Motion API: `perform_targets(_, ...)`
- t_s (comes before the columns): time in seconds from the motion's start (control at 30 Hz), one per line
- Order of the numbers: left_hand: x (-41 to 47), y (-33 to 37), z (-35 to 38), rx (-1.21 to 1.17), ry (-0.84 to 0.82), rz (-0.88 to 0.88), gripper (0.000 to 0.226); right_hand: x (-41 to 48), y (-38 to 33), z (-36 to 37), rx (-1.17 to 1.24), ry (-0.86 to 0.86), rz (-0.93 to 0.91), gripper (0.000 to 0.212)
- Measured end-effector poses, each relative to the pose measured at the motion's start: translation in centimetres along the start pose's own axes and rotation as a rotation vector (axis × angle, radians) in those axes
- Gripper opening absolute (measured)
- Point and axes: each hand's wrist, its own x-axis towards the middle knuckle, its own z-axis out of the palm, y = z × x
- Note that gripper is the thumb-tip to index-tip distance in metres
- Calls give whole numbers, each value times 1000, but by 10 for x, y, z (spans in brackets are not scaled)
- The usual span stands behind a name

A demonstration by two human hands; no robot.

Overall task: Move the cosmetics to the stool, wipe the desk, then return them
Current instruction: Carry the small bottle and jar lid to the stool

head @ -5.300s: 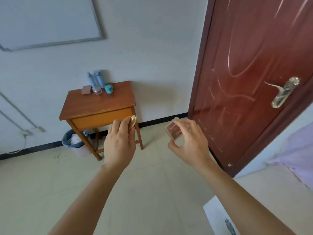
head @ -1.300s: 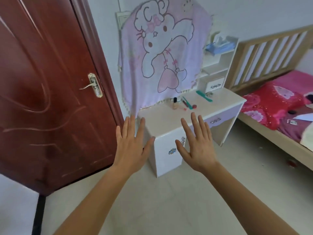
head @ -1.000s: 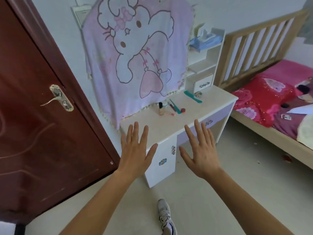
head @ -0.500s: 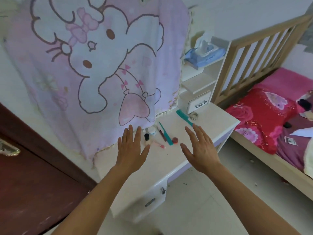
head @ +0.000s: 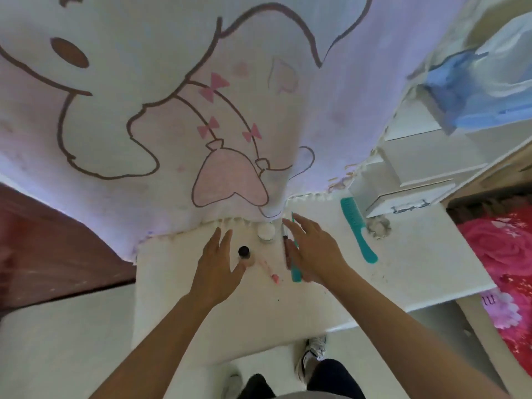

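The white desk (head: 417, 272) fills the middle of the head view. On it stand a small bottle with a black cap (head: 244, 251) and a white-lidded jar (head: 266, 232). A pink tube (head: 269, 269), a dark slim tube (head: 286, 249) and a teal-handled tool (head: 296, 274) lie beside them. My left hand (head: 219, 269) hovers open just left of the black-capped bottle, thumb next to its base. My right hand (head: 315, 249) is open above the slim tube and teal tool, partly hiding them. The stool is out of view.
A teal comb (head: 357, 228) and a pale scrunchie (head: 377, 227) lie further right on the desk. A cartoon blanket (head: 172, 110) hangs behind, a small shelf unit with a drawer (head: 408, 197) stands at right. The bed with red bedding (head: 506, 249) is at far right; my shoes (head: 313, 352) below.
I have stepped up to the desk from the stool side; both hands, which earlier held cosmetics, are empty and have dropped down over the items at the desk's back.
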Motion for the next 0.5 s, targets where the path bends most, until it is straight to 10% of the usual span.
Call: perform_targets(0.5, 22, 13, 73, -251, 230, -253, 19, 73, 28, 97, -24, -314, -346, 50)
